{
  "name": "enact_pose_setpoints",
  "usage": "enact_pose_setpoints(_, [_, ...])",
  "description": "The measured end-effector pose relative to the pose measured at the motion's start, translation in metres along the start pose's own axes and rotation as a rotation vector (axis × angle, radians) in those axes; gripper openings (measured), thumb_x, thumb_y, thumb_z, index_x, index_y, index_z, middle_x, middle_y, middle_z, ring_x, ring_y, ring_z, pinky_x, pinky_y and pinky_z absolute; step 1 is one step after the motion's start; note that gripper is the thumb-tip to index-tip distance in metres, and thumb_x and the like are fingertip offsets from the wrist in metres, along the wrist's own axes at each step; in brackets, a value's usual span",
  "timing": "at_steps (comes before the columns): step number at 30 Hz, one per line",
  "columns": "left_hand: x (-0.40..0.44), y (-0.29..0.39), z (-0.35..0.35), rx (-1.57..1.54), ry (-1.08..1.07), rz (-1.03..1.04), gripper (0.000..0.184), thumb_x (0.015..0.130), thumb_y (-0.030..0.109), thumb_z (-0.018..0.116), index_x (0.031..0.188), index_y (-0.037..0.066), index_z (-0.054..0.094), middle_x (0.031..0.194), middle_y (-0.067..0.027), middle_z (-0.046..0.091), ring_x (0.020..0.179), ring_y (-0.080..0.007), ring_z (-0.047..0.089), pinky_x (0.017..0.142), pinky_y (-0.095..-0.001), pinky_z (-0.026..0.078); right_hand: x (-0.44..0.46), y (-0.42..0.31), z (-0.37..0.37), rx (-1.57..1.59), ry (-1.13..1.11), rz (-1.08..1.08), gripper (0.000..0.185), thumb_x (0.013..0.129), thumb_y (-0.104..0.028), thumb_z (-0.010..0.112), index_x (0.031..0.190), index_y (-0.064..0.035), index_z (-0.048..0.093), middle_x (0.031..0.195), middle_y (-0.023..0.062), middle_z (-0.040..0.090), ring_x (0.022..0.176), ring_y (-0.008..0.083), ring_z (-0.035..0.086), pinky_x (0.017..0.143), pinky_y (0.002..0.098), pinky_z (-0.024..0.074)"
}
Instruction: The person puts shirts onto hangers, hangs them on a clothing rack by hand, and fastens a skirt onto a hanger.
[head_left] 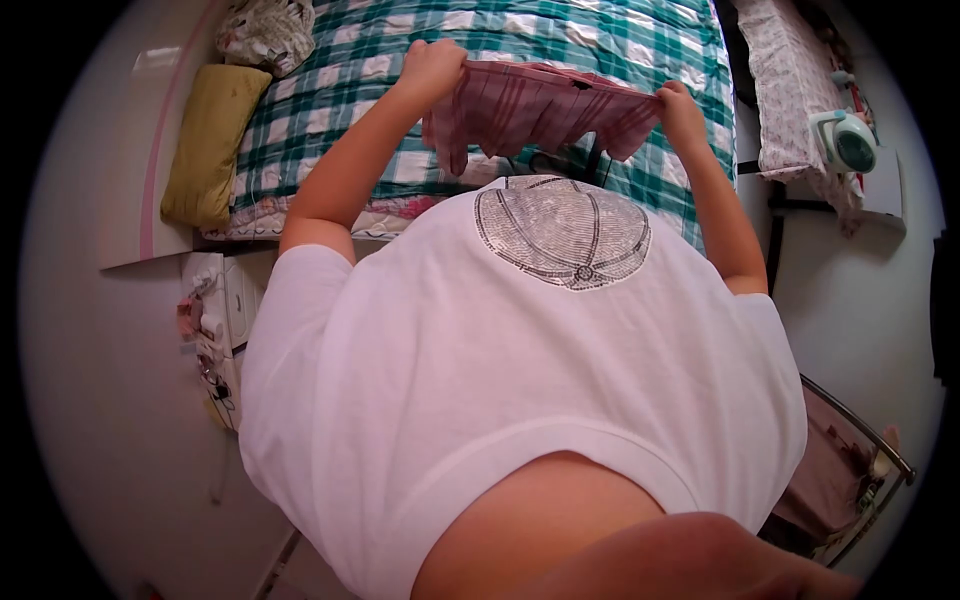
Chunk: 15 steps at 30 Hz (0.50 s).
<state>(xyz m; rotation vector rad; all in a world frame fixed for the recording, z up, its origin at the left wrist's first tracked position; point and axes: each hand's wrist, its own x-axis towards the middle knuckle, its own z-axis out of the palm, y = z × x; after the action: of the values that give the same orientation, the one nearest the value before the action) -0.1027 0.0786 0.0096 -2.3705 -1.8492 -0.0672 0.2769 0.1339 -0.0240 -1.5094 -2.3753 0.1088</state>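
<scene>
A pink plaid garment (545,105) is stretched between my two hands, its upper edge pulled nearly straight and its lower part hanging in loose folds. My left hand (435,70) is closed on its left top corner. At the opposite corner, my right hand (682,110) pinches the same edge. A small dark mark shows near the middle of that edge. The garment is held up in front of my body, over a bed with a green and white plaid cover (350,95). Whether it is a skirt or shorts, I cannot tell.
An olive pillow (208,145) lies at the bed's left edge, below a bundled pale cloth (265,35). To the right, a light green round appliance (845,140) stands by a patterned cloth (790,90). A white cabinet (240,300) is at the left.
</scene>
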Motion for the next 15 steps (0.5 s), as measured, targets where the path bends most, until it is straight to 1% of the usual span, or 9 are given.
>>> enact_pose_setpoints(2, [-0.001,-0.001,0.008,-0.116,0.209,-0.001,0.011,0.071,0.018,0.06,0.077,0.008,0.06,0.082,-0.0058,0.057,0.077,-0.0278,0.055,0.069,-0.0375,0.043,-0.004,-0.003,-0.005,-0.046,0.056,0.033,0.01,0.075,-0.011,0.056,0.082,-0.0063,0.061,0.104,0.0079,0.055,0.086,0.03,0.056,0.073,0.0412,0.0446])
enact_pose_setpoints(3, [-0.001,-0.002,0.013,-0.175,0.311,-0.003,0.009,0.071,0.016,0.059,0.075,0.007,0.06,0.082,-0.006,0.057,0.076,-0.0279,0.055,0.069,-0.0376,0.043,-0.005,-0.003,-0.005,-0.058,0.101,0.006,0.009,0.075,-0.011,0.056,0.081,-0.0065,0.061,0.103,0.0076,0.055,0.086,0.0297,0.056,0.075,0.0422,0.0436])
enact_pose_setpoints(6, [0.0,-0.008,0.028,-0.238,0.381,0.119,0.008,0.071,0.012,0.058,0.077,0.006,0.057,0.078,-0.0104,0.056,0.074,-0.0299,0.054,0.066,-0.0389,0.043,-0.014,-0.001,0.002,-0.079,0.199,-0.048,0.008,0.074,-0.011,0.056,0.078,-0.007,0.061,0.099,0.0065,0.057,0.084,0.0289,0.056,0.079,0.045,0.0404])
enact_pose_setpoints(8, [-0.003,-0.004,0.031,-0.347,0.13,0.024,0.009,0.071,0.013,0.057,0.078,0.008,0.056,0.077,-0.0118,0.058,0.075,-0.0315,0.056,0.065,-0.0406,0.044,-0.021,0.001,0.006,-0.082,0.228,-0.054,0.007,0.073,-0.01,0.056,0.076,-0.0076,0.062,0.095,0.0056,0.058,0.083,0.0282,0.057,0.081,0.0465,0.0384])
enact_pose_setpoints(9, [-0.004,-0.001,0.031,-0.398,0.005,-0.023,0.009,0.072,0.014,0.056,0.079,0.009,0.056,0.077,-0.0124,0.059,0.075,-0.0323,0.057,0.065,-0.0414,0.044,-0.024,0.002,0.008,-0.121,0.182,-0.04,0.007,0.073,-0.011,0.056,0.077,-0.008,0.062,0.092,0.0049,0.059,0.081,0.028,0.057,0.077,0.0435,0.0408])
enact_pose_setpoints(11, [-0.008,0.0,0.036,-0.437,-0.052,0.011,0.012,0.072,0.016,0.056,0.081,0.008,0.054,0.077,-0.0136,0.059,0.076,-0.0337,0.056,0.064,-0.0417,0.044,-0.031,0.004,0.009,-0.196,0.09,-0.01,0.008,0.072,-0.013,0.058,0.077,-0.0089,0.063,0.087,0.0034,0.06,0.078,0.0276,0.058,0.07,0.0375,0.0456])
enact_pose_setpoints(15, [-0.014,0.003,0.049,-0.435,-0.12,0.062,0.015,0.074,0.017,0.055,0.085,0.009,0.054,0.08,-0.0134,0.06,0.078,-0.0334,0.057,0.064,-0.0416,0.044,-0.044,-0.003,0.013,-0.134,-0.017,0.094,0.009,0.073,-0.013,0.057,0.08,-0.0104,0.062,0.083,0.0044,0.06,0.078,0.0268,0.058,0.066,0.0363,0.0457])
